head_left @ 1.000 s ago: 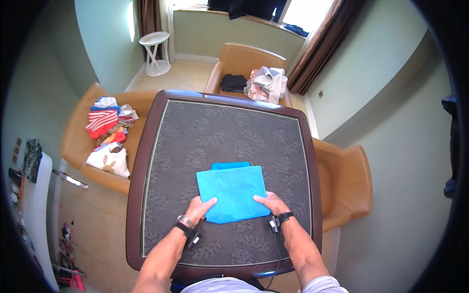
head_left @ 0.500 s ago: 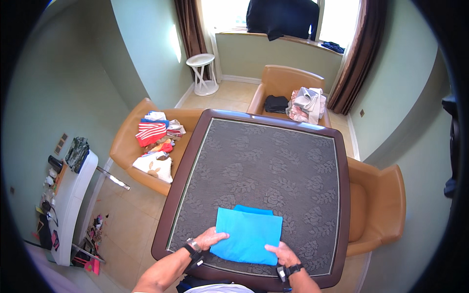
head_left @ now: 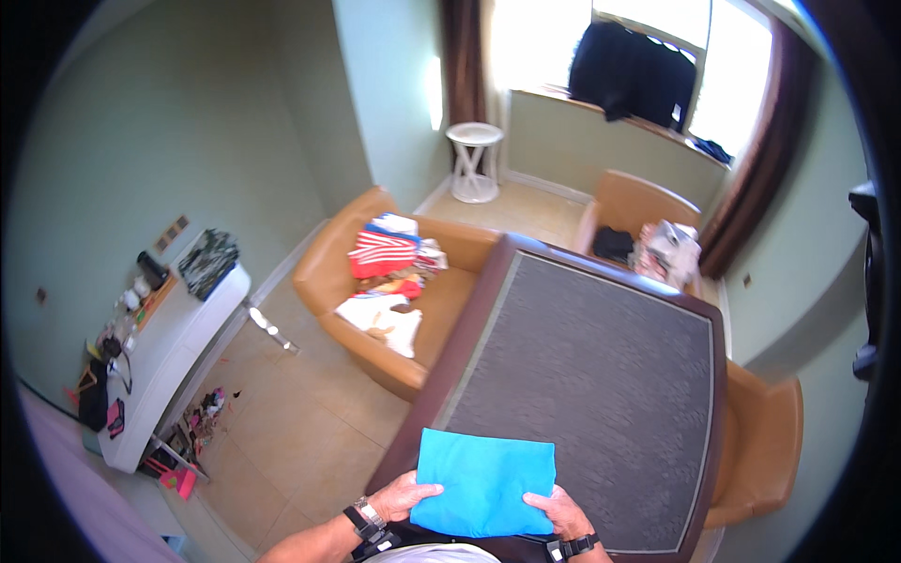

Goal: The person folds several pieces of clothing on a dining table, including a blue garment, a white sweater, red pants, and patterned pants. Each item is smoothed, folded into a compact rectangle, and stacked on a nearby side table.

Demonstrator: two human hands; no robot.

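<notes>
A bright blue folded cloth [head_left: 483, 481] is stretched flat between my two hands over the near left edge of the dark-framed table [head_left: 601, 375]. My left hand [head_left: 404, 495] grips its left side, thumb on top and fingers beneath. On the opposite side my right hand [head_left: 560, 512] pinches the lower right part the same way. What kind of garment or fabric it is cannot be told. Dark wrist straps show on both arms.
Folded clothes [head_left: 385, 258], one red-and-white striped, lie on a tan armchair [head_left: 324, 272] left of the table. Another armchair [head_left: 648, 192] at the back holds more clothes. A third [head_left: 765, 441] stands right. Camouflage cloth [head_left: 208, 263] rests on a white desk [head_left: 178, 347] far left.
My view has swung left, so the table sits further right. The blue cloth has come off the tabletop's middle toward me and the near left edge, still in both hands.
</notes>
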